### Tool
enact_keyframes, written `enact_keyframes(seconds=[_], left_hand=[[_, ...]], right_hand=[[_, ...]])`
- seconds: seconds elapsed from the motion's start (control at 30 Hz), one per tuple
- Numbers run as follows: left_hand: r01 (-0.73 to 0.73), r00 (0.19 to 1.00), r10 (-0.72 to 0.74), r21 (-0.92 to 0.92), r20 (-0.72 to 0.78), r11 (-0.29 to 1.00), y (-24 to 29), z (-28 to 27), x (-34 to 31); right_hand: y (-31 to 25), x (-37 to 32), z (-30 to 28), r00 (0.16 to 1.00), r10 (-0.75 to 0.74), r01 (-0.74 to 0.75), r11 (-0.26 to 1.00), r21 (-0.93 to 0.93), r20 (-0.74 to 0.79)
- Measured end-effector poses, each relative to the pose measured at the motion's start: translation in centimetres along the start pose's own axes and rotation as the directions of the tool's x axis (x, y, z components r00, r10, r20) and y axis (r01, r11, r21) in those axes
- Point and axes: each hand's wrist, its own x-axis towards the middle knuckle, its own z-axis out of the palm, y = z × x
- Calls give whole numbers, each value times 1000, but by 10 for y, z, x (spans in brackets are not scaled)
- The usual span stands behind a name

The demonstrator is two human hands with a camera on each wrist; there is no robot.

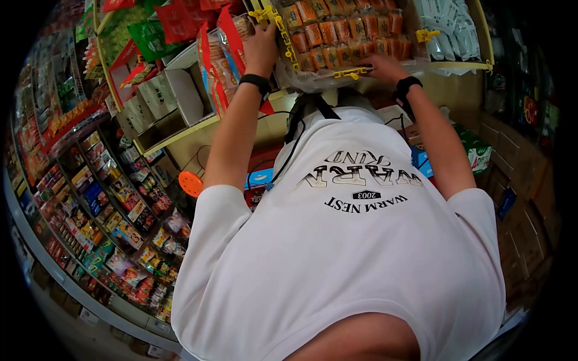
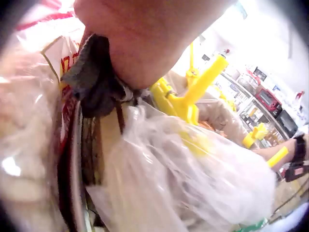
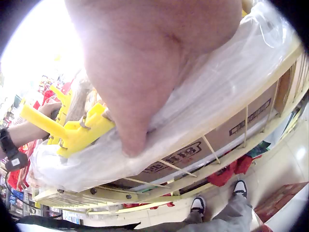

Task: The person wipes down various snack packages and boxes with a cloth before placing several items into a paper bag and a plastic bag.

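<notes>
My left hand (image 1: 261, 51) is at the divider between the packaged bread (image 1: 220, 66) and a bin of small orange-wrapped snacks (image 1: 343, 30). In the left wrist view it holds a bunched dark grey cloth (image 2: 96, 79) over the divider's top, close to a yellow plastic clip (image 2: 188, 99); its fingertips are hidden. My right hand (image 1: 385, 67) rests on the front edge of the snack bin. In the right wrist view its thumb (image 3: 133, 140) lies straight over the clear plastic liner (image 3: 193, 116), beside another yellow clip (image 3: 72, 133).
White packets (image 1: 448, 30) fill the bin on the right. Red and green bags (image 1: 150, 39) lie at the left, above a shelf rack of small packs (image 1: 108, 204). Brown cartons (image 1: 512, 192) stand at the right. An orange disc (image 1: 191, 184) is below the shelf.
</notes>
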Motion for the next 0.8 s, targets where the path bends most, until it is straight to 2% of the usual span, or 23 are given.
enact_keyframes(seconds=[0.07, 0.17, 0.3, 0.37, 0.4, 0.47, 0.5, 0.6, 0.67, 0.7, 0.8], left_hand=[[4, 995, -2, -19, 104, 1000, 12, -6, -23], [-20, 973, 1, 81, 233, 996, 28, -26, -44], [-16, 989, 8, 53, 145, 998, 8, -20, -31], [-13, 1000, 12, 128, 9, 992, -3, -8, -15], [-12, 1000, 14, 118, -13, 993, -7, -5, -5], [-10, 999, 15, 125, -34, 992, -9, -1, 5], [-2, 998, 11, 127, -69, 992, -9, 1, 8], [10, 999, -7, 75, -46, 997, -10, 7, -6], [19, 1000, -18, 17, -10, 1000, -8, 15, -19], [63, 998, -63, -3, 12, 998, 0, 12, -28], [18, 999, -18, 17, 37, 1000, -2, 2, -28]], right_hand=[[1, 4, -1, 999, -36, 36, 999, -15, 1], [10, 8, 8, 995, -87, 86, 996, -24, -55], [14, 11, 13, 993, -92, 90, 995, -30, -70], [12, 8, 12, 991, -93, 91, 996, -22, -91], [9, 6, 9, 992, -92, 91, 996, -15, -88], [0, 3, 1, 1000, -16, 16, 1000, -19, 16], [1, 5, 1, 1000, -18, 18, 1000, -17, 18], [3, 3, 8, 1000, -4, 4, 1000, -9, 12], [6, 4, 6, 998, -57, 56, 998, -13, -41], [6, 5, 3, 997, -57, 56, 998, -14, -44], [5, 2, 9, 998, -31, 31, 1000, -7, -47]])
